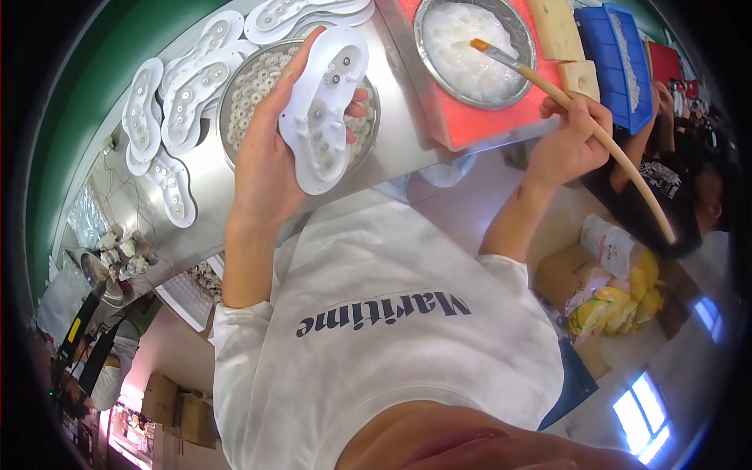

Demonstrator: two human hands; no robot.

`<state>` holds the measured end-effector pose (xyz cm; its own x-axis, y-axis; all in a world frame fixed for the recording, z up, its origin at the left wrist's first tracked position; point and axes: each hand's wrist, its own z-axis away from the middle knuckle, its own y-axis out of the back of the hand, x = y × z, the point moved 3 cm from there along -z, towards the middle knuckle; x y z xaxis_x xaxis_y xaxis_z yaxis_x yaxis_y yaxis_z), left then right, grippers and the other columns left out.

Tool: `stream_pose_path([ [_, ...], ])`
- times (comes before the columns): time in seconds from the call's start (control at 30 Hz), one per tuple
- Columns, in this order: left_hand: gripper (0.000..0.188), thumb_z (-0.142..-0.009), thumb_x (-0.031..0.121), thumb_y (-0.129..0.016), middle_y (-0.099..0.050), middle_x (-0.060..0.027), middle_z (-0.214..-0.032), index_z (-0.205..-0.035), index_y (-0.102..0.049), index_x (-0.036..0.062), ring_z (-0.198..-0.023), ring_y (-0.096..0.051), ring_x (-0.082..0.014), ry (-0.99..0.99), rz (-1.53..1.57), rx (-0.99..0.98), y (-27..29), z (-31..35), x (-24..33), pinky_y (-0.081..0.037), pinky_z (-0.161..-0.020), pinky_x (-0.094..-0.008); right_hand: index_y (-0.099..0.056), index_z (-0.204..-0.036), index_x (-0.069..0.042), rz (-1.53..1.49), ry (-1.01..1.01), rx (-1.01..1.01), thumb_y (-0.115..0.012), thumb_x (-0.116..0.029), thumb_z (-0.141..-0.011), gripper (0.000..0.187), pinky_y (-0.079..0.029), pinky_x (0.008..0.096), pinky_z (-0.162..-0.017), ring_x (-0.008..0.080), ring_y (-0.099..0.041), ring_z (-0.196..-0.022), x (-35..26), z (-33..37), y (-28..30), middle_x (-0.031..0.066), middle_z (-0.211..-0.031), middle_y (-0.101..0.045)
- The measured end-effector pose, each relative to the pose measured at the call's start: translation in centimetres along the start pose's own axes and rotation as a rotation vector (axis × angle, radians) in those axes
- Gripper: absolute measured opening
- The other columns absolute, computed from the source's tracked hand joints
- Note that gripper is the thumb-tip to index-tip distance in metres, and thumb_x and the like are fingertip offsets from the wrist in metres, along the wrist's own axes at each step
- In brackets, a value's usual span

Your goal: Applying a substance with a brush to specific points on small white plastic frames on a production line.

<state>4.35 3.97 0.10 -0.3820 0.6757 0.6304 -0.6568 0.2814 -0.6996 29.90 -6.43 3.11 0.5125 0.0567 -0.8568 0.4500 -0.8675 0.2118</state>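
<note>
A brushed-metal worktop (207, 184) runs under the work, beside a green surface (59, 149). Nearest, the left hand (266, 168) clasps a white, waisted plastic panel (313, 125) from beneath, one digit along its left edge and fingertips curled past its right; a row of small round fittings lines its hollow. The right hand (572, 141) pinches the wooden handle of a paintbrush (546, 86) between thumb and fingers, its bristles over white paste (462, 23) in a steel bowl (526, 39); whether they touch it, I cannot tell. Behind the panel stands a steel basin (223, 125) of small white rings (254, 92), with similar white panels (188, 106) heaped to its left. The bowl sits on a red surface (462, 125), near yellowish foam blocks (552, 30) and a blue plastic crate (601, 55). Farther right are a co-worker in black (666, 188) and yellow bags (627, 305)
</note>
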Motion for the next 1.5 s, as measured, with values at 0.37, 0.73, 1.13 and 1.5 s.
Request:
stream_pose_path([
  [0.37,0.055,-0.097,0.030,-0.028,-0.056,-0.0154,-0.113,-0.147,-0.021,0.0099,-0.092,-0.058,-0.0177,0.020,0.028,0.021,-0.5,-0.1,-0.8,-0.050,-0.075,-0.0301,-0.056,-0.088,0.007,-0.068,-0.062,-0.220,-0.055,-0.002,-0.087,0.009,-0.051,0.0262,-0.059,0.0161,-0.061,-0.060,0.7,0.0,-4.3,0.0117,-0.067,-0.062],
  [0.73,0.053,-0.097,0.030,-0.026,-0.055,-0.0187,-0.115,-0.146,-0.023,0.0100,-0.093,-0.057,-0.0225,0.020,0.061,0.036,-0.9,-1.3,-2.1,-0.049,-0.078,-0.0355,-0.051,-0.085,0.006,-0.278,0.066,0.110,-0.051,-0.008,-0.086,0.014,-0.051,0.0318,-0.052,0.0247,-0.060,-0.054,-0.8,-0.6,-0.6,0.0188,-0.069,-0.060],
  [1.13,0.054,-0.098,0.033,-0.025,-0.056,-0.0120,-0.116,-0.146,-0.022,0.0099,-0.094,-0.057,-0.0192,-0.086,0.034,-0.005,-1.1,0.3,-1.7,-0.048,-0.077,-0.0321,-0.049,-0.087,0.005,-0.432,0.096,-0.294,-0.051,-0.014,-0.082,0.019,-0.047,0.0339,-0.048,0.0273,-0.055,-0.050,-4.0,4.6,-4.3,0.0219,-0.064,-0.055],
  [1.5,0.059,-0.097,0.037,-0.027,-0.053,-0.0089,-0.119,-0.147,-0.020,0.0079,-0.093,-0.054,-0.0157,-0.245,-0.162,0.057,-1.1,2.8,-1.5,-0.046,-0.078,-0.0281,-0.049,-0.090,0.005,-0.331,0.354,-0.369,-0.053,-0.012,-0.085,0.018,-0.049,0.0364,-0.052,0.0280,-0.058,-0.055,-5.5,6.6,-5.0,0.0212,-0.069,-0.058],
])
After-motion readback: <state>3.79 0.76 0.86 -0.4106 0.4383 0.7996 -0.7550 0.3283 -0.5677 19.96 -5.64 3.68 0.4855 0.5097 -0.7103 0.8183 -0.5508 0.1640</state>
